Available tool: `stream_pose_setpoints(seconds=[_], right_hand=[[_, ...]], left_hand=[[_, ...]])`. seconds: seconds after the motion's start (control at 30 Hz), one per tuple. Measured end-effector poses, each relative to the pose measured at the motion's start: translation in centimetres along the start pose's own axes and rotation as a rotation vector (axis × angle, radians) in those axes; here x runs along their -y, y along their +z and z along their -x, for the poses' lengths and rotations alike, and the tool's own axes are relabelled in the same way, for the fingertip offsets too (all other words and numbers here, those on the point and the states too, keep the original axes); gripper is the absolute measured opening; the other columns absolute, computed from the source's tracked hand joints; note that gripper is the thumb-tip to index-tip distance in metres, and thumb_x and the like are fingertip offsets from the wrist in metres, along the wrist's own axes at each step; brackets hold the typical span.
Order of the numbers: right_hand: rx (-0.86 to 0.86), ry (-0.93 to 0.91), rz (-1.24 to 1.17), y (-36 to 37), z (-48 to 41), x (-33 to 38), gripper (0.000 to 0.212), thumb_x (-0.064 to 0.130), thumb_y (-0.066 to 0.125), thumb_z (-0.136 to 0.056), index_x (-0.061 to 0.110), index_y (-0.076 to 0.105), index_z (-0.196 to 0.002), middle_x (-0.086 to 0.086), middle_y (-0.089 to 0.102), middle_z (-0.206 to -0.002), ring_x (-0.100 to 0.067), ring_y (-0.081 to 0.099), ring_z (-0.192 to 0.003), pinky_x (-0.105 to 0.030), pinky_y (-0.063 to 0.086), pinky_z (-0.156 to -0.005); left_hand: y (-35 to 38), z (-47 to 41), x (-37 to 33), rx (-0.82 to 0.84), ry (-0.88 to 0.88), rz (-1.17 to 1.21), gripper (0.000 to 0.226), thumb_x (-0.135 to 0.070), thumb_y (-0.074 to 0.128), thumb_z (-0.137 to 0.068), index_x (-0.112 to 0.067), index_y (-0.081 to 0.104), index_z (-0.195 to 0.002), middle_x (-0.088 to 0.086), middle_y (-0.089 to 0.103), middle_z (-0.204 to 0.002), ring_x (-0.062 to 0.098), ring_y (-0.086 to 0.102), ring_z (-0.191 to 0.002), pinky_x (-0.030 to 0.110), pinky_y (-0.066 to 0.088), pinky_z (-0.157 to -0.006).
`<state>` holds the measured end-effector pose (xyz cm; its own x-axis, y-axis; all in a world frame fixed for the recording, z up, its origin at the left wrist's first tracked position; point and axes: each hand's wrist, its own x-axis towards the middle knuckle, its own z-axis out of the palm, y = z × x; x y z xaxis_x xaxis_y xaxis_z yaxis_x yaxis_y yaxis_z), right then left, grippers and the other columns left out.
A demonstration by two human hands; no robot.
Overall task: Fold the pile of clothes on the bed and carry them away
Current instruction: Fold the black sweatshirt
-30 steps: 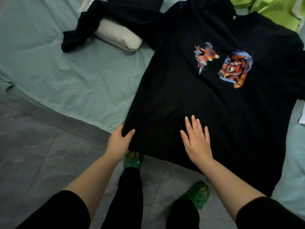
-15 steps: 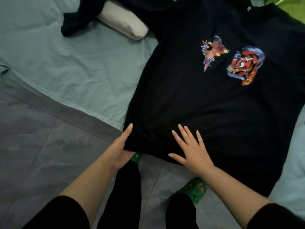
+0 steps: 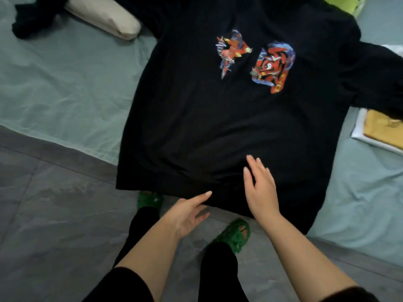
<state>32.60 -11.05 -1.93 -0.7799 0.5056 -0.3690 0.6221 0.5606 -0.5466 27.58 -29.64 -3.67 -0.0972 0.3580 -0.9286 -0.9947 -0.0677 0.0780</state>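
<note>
A black T-shirt (image 3: 196, 127) with two red and blue prints lies spread flat on the bed, its hem hanging over the near edge. My left hand (image 3: 187, 212) is open, palm up, with its fingertips at the middle of the hem. My right hand (image 3: 260, 188) hovers over or lightly touches the lower part of the shirt, fingers straight and together. A folded stack of yellow and white clothes (image 3: 383, 129) lies at the right. Another dark garment (image 3: 32, 20) is bunched at the top left.
The bed has a pale green sheet (image 3: 65, 83). A beige pillow (image 3: 104, 16) lies at the top left, and a lime-green cloth (image 3: 346, 3) at the top right. Grey floor tiles (image 3: 54, 214) lie below the bed edge, where my feet stand in green sandals (image 3: 234, 235).
My left hand let go of the shirt's left hem corner and moved right to the middle of the hem. My right hand lifted and turned on edge. The view shifted, showing the folded stack.
</note>
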Motion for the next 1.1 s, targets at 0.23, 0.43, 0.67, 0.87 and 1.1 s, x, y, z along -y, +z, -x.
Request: stream_pose_setpoints(seconds=[0.23,0.43,0.67,0.87,1.1], right_hand=[[0.127,-0.105,0.531,0.3,-3.5,-3.2,0.066,0.052,0.02,-0.1,0.023,-0.003,-0.154,-0.004,-0.006,-0.162,-0.02,-0.004,-0.15,-0.042,-0.001,-0.119],[0.332,-0.396,0.775,1.3,1.8,-6.7,0.074,0.061,0.011,-0.095,0.018,0.0,-0.153,-0.012,-0.008,-0.16,-0.03,0.0,-0.149,-0.049,0.003,-0.12],[0.299,-0.481,0.654,1.2,-4.5,-1.2,0.068,0.063,0.013,-0.094,0.031,-0.005,-0.152,0.003,-0.013,-0.16,-0.016,-0.006,-0.149,-0.042,-0.007,-0.119],[0.32,-0.261,0.597,10.3,-3.7,7.7,0.08,0.074,0.002,-0.085,0.03,-0.03,-0.144,-0.001,-0.04,-0.149,-0.021,-0.034,-0.141,-0.053,-0.026,-0.108],[0.712,-0.459,0.759,9.0,-0.9,10.3,0.068,0.068,0.0,-0.09,0.038,-0.027,-0.145,0.005,-0.036,-0.154,-0.017,-0.041,-0.136,-0.049,-0.023,-0.111]], left_hand=[[2.6,-1.3,2.7,-0.172,0.028,-0.086,0.039,-0.018,0.068,-0.09,0.002,0.058,-0.122,0.014,0.069,-0.114,0.025,0.069,-0.099,0.033,0.054,-0.084],[0.2,-0.6,1.2,-0.287,0.171,0.019,0.042,-0.018,0.073,-0.085,-0.013,0.058,-0.124,0.008,0.07,-0.114,0.023,0.07,-0.098,0.032,0.055,-0.081],[-6.7,1.9,-6.2,-0.36,0.38,0.398,0.037,-0.028,0.068,-0.088,-0.012,0.063,-0.121,0.008,0.072,-0.112,0.021,0.07,-0.099,0.032,0.056,-0.077],[-10.1,3.4,-12.0,-0.336,0.618,0.144,0.016,-0.028,0.064,-0.091,-0.015,0.06,-0.098,0.007,0.065,-0.094,0.019,0.067,-0.084,0.032,0.055,-0.078],[-11.6,5.3,-15.7,-0.386,0.402,-0.732,0.041,-0.024,0.081,-0.078,-0.016,0.059,-0.112,0.01,0.07,-0.099,0.02,0.069,-0.09,0.031,0.055,-0.078]])
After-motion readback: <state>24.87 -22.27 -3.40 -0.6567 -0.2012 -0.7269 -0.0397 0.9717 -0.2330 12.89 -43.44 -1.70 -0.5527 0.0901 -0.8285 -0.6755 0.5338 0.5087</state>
